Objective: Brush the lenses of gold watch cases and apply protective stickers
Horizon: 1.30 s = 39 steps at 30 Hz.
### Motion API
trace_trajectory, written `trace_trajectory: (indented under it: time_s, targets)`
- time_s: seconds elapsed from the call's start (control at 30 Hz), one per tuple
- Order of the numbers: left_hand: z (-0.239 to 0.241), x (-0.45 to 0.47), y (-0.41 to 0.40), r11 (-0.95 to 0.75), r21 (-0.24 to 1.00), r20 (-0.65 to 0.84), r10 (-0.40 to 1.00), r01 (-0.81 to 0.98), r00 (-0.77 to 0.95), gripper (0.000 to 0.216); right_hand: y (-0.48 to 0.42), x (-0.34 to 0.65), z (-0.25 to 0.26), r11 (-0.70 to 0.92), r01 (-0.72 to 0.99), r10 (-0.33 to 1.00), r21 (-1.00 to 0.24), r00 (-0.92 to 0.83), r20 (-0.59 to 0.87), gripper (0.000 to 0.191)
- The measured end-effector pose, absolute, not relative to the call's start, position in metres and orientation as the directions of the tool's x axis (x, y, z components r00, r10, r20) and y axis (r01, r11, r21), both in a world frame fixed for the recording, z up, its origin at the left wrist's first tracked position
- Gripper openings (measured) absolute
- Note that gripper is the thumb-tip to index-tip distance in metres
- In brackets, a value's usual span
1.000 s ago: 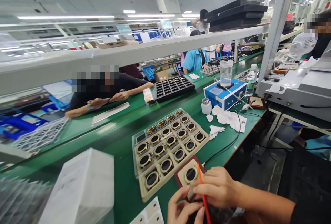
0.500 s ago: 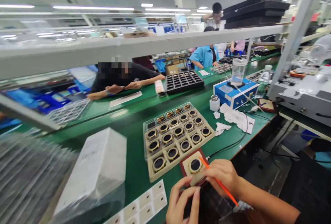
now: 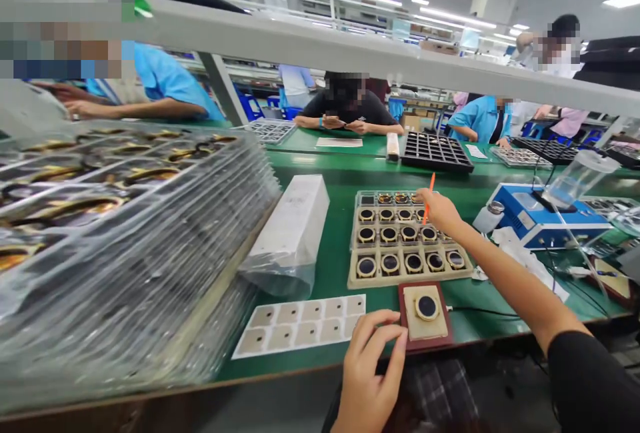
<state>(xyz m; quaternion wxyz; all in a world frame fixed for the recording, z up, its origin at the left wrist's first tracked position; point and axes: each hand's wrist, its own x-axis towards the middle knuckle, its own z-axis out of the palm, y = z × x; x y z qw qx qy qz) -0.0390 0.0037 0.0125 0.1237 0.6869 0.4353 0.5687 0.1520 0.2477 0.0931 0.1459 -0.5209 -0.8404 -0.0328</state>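
Watch sits on pad, counter edge. R. hand has shifted from pad to over tray, grip pinching orange stick — watch work apparently paused; L. hand by pad — grip parted, nothing held.

Watch on pad, tray behind, box left

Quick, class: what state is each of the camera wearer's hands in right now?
Left hand: open, nothing visible in it, fingertips by the brown pad.
Right hand: closed on an orange stick, over the tray.
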Motion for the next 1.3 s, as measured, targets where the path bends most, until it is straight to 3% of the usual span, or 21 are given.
trace_trajectory:
  time_s: [0.17, 0.37, 0.53, 0.67, 0.77, 0.83, 0.9, 1.0, 1.17, 1.3]
  targets:
    - [0.01, -0.064, -0.001, -0.545, 0.659, 0.675, 0.733, 0.519, -0.088, 0.016, 0.317, 0.098, 0.08, 0.443, 0.895, 0.892, -0.054, -0.434, 0.128, 0.025]
    - [0.002, -0.086, 0.004, -0.542, 0.659, 0.687, 0.716, 0.522, -0.123, 0.018, 0.344, 0.055, 0.072, 0.322, 0.945, 0.943, -0.057, -0.315, 0.107, 0.033]
    - [0.007, -0.089, 0.008, -0.544, 0.703, 0.665, 0.73, 0.458, -0.155, 0.016, 0.349, 0.044, 0.073, 0.16, 0.962, 0.984, -0.222, -0.138, 0.111, 0.03]
    - [0.004, -0.085, 0.015, -0.5, 0.795, 0.589, 0.772, 0.344, -0.238, 0.016, 0.33, 0.052, 0.09, 0.182, 0.885, 0.973, -0.428, -0.098, 0.21, 0.011]
    - [0.002, -0.074, 0.027, -0.426, 0.902, 0.421, 0.834, 0.068, -0.356, 0.028, 0.279, 0.058, 0.1, 0.289, 0.772, 0.946, -0.566, -0.14, 0.292, 0.013]
    - [0.007, -0.063, 0.037, -0.409, 0.9, 0.325, 0.86, -0.152, -0.394, 0.04, 0.225, 0.061, 0.1, 0.375, 0.642, 0.924, -0.668, -0.201, 0.326, 0.021]
    - [0.014, -0.052, 0.043, -0.402, 0.871, 0.272, 0.873, -0.283, -0.405, 0.049, 0.167, 0.063, 0.095, 0.496, 0.227, 0.859, -0.838, -0.266, 0.437, 0.031]
    - [0.025, -0.04, 0.042, -0.353, 0.873, 0.202, 0.889, -0.336, -0.41, 0.039, 0.097, 0.069, 0.084, 0.534, 0.031, 0.843, -0.845, -0.106, 0.528, 0.033]
    - [0.031, -0.033, 0.018, -0.326, 0.875, 0.167, 0.898, -0.359, -0.407, 0.032, 0.06, 0.089, 0.067, 0.289, -0.228, 0.937, -0.93, -0.133, 0.324, 0.024]
    - [0.034, -0.025, 0.001, -0.321, 0.89, 0.193, 0.909, -0.323, -0.371, 0.028, 0.051, 0.102, 0.059, 0.233, -0.222, 0.961, -0.947, -0.094, 0.259, 0.029]
